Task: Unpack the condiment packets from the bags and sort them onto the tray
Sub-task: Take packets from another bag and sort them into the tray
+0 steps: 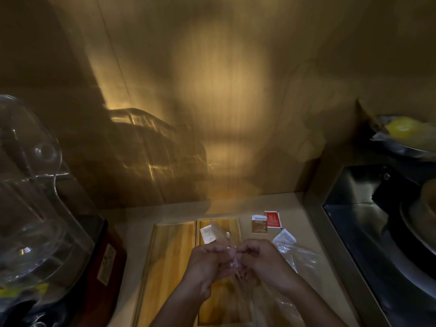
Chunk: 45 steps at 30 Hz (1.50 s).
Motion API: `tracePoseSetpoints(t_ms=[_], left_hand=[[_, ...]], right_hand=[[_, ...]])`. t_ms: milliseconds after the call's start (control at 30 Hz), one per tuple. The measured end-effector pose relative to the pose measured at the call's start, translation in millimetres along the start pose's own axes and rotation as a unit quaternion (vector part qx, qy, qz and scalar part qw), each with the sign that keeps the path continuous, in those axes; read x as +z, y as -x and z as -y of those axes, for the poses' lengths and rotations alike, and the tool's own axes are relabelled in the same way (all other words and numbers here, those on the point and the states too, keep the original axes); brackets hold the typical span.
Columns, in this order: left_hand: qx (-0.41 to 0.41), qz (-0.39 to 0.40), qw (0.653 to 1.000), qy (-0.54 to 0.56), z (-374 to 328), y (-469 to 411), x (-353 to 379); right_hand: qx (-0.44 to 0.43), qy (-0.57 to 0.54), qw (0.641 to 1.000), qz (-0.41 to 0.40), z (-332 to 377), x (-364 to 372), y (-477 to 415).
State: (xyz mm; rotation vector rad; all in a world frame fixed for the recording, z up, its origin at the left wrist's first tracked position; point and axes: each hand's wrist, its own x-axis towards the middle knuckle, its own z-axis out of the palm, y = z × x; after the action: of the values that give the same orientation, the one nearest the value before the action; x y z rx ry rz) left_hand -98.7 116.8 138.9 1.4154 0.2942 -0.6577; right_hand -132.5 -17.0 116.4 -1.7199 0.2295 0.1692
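Head view: hands (232, 263) pinch clear bag (226, 241) above tray (169, 256).

the wood-panel wall (224, 86) behind the counter (132, 234) carries a warm pool of light at its centre; the left side falls into shadow. a clear glass dome (30, 185) stands at far left (its base is too dark to identify). at right, a dark recessed sink (368, 220) adjoins the counter edge.

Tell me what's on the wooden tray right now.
One white packet lies on the wooden tray, in its right compartment. Both hands and the clear bag cover the rest there.
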Motion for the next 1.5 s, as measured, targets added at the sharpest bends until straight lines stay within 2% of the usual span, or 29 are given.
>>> tracePoseSetpoints(t_ms=[133,200,333,500,600,867,1100,1233,1500], left_hand=[[0.0,0.017,0.999,-0.033,4,-3,0],[0.003,0.029,0.998,-0.05,5,-4,0],[0.023,0.046,0.997,-0.059,7,-6,1],[0.03,0.067,0.996,-0.042,15,-5,5],[0.04,0.081,0.995,-0.032,17,-4,8],[0.075,0.108,0.989,-0.071,20,-6,7],[0.133,0.127,0.974,-0.132,21,-10,4],[0.145,0.15,0.964,-0.168,28,-14,2],[0.172,0.131,0.95,-0.224,39,-24,2]], right_hand=[[-0.03,0.069,0.997,0.032,8,-2,8],[-0.042,0.096,0.994,0.023,9,-1,10],[-0.025,0.059,0.998,0.004,9,-2,10],[0.004,0.091,0.996,0.022,9,-8,11],[0.019,0.071,0.997,0.011,10,-8,13],[0.055,0.023,0.998,0.013,2,-7,16],[0.028,0.013,0.999,-0.013,1,-6,17],[0.041,0.042,0.998,-0.005,3,-9,18],[0.059,0.123,0.991,0.003,0,-13,16]])
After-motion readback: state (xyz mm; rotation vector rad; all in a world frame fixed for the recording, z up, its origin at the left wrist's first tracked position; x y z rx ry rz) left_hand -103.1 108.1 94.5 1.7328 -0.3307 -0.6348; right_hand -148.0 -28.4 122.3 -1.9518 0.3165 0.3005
